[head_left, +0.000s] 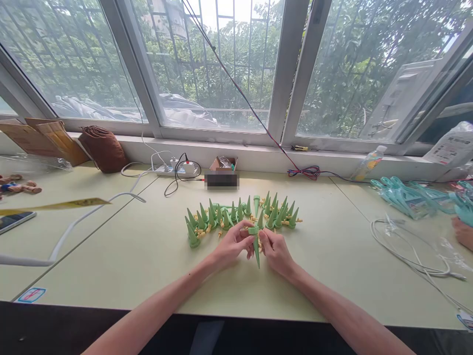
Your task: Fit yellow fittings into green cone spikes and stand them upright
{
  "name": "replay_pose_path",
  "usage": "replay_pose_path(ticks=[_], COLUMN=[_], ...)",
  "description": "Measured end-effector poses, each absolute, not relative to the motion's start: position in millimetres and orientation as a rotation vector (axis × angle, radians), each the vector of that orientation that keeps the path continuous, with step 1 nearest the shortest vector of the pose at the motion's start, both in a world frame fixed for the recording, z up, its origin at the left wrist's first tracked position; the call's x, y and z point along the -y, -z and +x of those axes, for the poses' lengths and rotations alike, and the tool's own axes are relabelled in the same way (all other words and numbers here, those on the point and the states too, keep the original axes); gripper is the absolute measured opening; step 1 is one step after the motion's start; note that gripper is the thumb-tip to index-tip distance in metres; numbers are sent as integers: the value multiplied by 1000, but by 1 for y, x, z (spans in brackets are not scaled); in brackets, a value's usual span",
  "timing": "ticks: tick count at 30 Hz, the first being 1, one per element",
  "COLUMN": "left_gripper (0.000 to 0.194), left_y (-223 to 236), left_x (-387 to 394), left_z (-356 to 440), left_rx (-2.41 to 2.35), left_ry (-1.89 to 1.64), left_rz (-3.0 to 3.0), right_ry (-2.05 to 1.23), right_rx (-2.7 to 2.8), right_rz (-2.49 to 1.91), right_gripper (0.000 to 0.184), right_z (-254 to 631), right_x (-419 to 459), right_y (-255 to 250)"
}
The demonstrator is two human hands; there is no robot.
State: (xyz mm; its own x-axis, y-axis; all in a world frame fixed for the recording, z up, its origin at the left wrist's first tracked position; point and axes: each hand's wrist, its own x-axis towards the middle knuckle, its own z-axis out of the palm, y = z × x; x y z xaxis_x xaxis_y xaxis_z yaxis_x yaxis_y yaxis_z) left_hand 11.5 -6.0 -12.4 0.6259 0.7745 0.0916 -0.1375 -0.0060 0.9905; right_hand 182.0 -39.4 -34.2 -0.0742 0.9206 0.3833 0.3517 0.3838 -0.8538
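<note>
My left hand [236,241] grips a green plastic spike [256,249] by its wide collar, point down, above the table. Close against the spike's right side is my right hand [275,249], its thumb and fingers pinched together; what sits between them is too small and covered to name. Behind both hands, many like green spikes [212,214] stand tip up in a loose cluster, with small yellow fittings [200,230] among them. One other spike [256,203] at the back points down, collar on top.
A power strip [181,169] with cables and a small open box [224,162] sit by the window. Coiled white cable [410,251], teal plastic items [401,197] and a bottle [371,161] are on the right. A person's hand [463,232] shows at the right edge. A brown pouch [103,149] stands left.
</note>
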Motion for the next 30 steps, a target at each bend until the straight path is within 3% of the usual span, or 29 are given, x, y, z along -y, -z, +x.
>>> replay_pose_path(ticks=[11,21,30], left_gripper=[46,37,42], left_y=[15,2,3], left_x=[-2,-4,-4], left_z=[6,3,5], left_rx=[-598,-610,-649], left_ry=[-725,-791,-841], left_rz=[1114,854,1003], right_ry=[-730,-488,-431], right_rx=[1658,1757,1852], right_rz=[-1069,-1220,-1291], right_gripper=[56,35,26], right_z=[189,199,204], right_x=[37,32,28], right_y=[29,21,21])
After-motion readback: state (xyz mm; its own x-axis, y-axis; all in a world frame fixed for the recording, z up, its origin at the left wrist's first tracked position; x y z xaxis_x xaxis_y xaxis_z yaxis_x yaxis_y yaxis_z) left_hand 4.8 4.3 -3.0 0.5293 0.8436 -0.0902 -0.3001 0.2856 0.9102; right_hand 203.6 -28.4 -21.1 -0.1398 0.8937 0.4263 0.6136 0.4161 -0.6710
